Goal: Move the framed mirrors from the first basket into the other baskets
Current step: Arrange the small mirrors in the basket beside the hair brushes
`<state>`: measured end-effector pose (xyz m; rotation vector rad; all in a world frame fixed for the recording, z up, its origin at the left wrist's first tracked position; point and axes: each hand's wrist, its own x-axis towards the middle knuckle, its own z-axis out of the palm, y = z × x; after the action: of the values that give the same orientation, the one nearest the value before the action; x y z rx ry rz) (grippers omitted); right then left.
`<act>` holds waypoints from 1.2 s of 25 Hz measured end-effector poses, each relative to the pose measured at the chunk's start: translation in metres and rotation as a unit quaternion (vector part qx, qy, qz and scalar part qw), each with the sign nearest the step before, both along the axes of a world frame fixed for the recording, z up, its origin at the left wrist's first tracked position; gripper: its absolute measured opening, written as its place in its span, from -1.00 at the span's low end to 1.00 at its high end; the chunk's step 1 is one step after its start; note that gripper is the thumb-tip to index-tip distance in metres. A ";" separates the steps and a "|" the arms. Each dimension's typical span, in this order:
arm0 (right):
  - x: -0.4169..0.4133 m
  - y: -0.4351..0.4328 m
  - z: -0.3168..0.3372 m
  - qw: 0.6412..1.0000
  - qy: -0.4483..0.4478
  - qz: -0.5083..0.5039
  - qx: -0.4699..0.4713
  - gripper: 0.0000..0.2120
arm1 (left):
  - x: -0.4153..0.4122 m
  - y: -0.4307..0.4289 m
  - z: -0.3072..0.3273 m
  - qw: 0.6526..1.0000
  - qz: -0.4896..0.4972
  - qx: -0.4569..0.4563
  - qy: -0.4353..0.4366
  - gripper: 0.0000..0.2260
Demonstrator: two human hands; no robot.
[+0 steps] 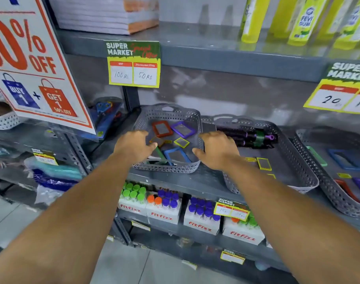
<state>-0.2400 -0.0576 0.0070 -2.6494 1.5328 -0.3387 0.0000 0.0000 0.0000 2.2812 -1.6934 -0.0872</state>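
The first grey perforated basket (pixel 168 111) sits on the middle shelf and holds several framed mirrors: a red one (pixel 162 129), a purple one (pixel 183 129), a small yellow one (pixel 181 142), a blue one (pixel 177 155), a green one (pixel 160 155) and a small orange one (pixel 157 141). My left hand (pixel 134 148) hovers over the basket's left rim with bent fingers, its fingertips at the orange mirror. My right hand (pixel 216 150) is over the right rim, thumb pointing into the basket. Neither hand visibly holds anything.
A second grey basket (pixel 277 130) to the right holds dark hair brushes (pixel 254 136) and a yellow mirror (pixel 264 163). A third basket (pixel 302 144) at far right holds a blue mirror (pixel 345 158) and others. Price cards hang from the shelf above. Boxed bottles fill the shelf below.
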 end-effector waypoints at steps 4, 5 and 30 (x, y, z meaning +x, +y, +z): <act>0.015 -0.021 -0.014 1.000 0.005 -0.009 0.026 -0.55 | 0.006 -0.026 -0.012 1.000 0.008 0.026 0.012 -0.60; 0.019 -0.028 -0.018 0.999 0.006 -0.008 0.030 -0.56 | 0.008 -0.035 -0.015 0.999 0.002 0.031 0.012 -0.64; 0.100 -0.151 -0.053 0.943 0.294 0.158 0.009 -0.47 | 0.033 -0.136 -0.070 0.986 0.104 0.117 0.055 -0.42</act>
<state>-0.1398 -0.2086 -0.0458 -3.0757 1.1461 0.5289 0.0334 -0.1361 -0.0701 2.5555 -1.4481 -0.3786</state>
